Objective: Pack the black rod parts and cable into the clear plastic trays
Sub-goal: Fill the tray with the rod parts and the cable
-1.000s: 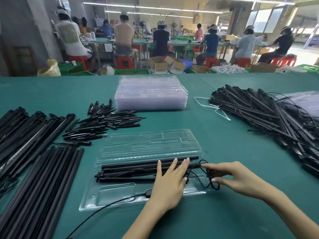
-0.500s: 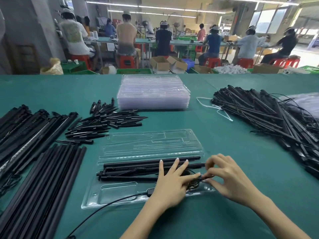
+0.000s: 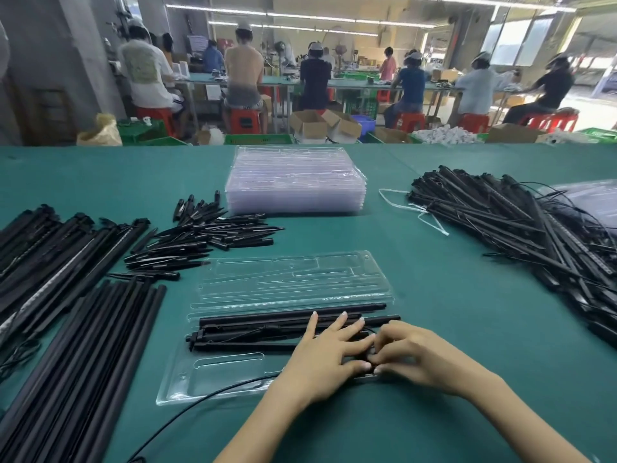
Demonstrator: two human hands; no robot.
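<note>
A wide teal-green worktable (image 3: pixel 434 329) fills the near half of the room. Beyond its far edge, a long green-topped bench (image 3: pixel 354 82) runs across, with workers seated on red plastic stools (image 3: pixel 241 121), backs turned. Open brown cardboard boxes (image 3: pixel 310 123) and green plastic crates (image 3: pixel 257 139) sit on the floor between. Long white tube lights (image 3: pixel 300 15) hang overhead; bright windows (image 3: pixel 521 41) glow far right.

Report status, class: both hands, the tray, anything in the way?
Left hand flat on black rods in open clear tray. Right hand pinching coiled cable at tray's right end. Cable tail trails off tray's near edge; nothing blocking.
</note>
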